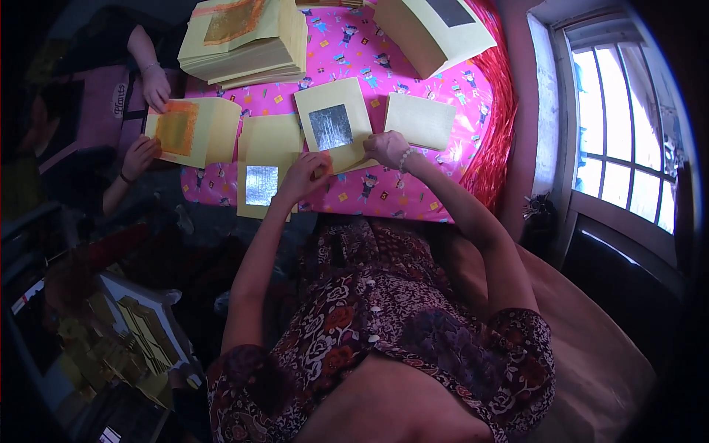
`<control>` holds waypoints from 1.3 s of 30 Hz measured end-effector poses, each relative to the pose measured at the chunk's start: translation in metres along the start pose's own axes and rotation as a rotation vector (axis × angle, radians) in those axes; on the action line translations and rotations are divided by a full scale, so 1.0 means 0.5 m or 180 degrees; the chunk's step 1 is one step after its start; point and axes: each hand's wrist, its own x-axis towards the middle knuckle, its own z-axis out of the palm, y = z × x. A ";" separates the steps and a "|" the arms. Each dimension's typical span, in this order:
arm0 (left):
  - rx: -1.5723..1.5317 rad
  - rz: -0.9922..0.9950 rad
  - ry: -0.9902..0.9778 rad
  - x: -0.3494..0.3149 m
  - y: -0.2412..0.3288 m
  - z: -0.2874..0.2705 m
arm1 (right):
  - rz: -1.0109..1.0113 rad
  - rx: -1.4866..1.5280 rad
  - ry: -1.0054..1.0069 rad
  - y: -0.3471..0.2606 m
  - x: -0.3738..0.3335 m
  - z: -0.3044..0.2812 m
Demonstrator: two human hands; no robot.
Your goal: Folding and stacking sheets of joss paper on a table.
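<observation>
Pinching cream paper [332,122] at near corners | left hand [306,176]: fingers bent | right hand [388,150]: closed, palm-down

I hold a pale yellow paper piece [336,100] by its near end, which bends into a short flap. Its upper face carries a dark silvery rectangle [330,128]. It lies slightly askew, close to the near edge of the pink-covered table [356,201].

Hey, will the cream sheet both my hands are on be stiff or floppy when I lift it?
The cream sheet will probably flex, since its lower edge appears folded between your left hand and right hand. It is likely light for its size, looking thin like paper. Its shiny silver square may be slicker than the duller surface around it.
</observation>
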 end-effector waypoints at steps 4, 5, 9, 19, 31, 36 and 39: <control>-0.0076 -0.0011 -0.0062 -0.001 -0.010 -0.002 | 0.0080 0.0062 -0.0128 0.003 0.003 -0.008; -0.0096 -0.0040 -0.0070 -0.001 -0.011 -0.002 | 0.0109 0.0068 -0.0161 0.003 0.005 -0.009; -0.0067 -0.0024 -0.0078 -0.001 -0.012 -0.004 | 0.0142 0.0051 -0.0189 0.007 0.007 -0.010; -0.0185 -0.0064 -0.0071 -0.001 -0.007 -0.004 | 0.0105 0.0136 0.0006 0.003 0.001 -0.015; -0.0148 -0.0023 -0.0040 0.008 -0.014 -0.012 | -0.0054 0.0174 0.0259 -0.006 -0.004 -0.009; -0.0502 -0.0734 -0.0035 0.021 0.003 -0.020 | -0.0525 -0.0153 0.0661 -0.009 -0.025 -0.008; -0.0681 -0.0648 -0.0023 0.024 -0.005 -0.030 | -0.0565 -0.0107 0.0799 -0.007 -0.013 -0.010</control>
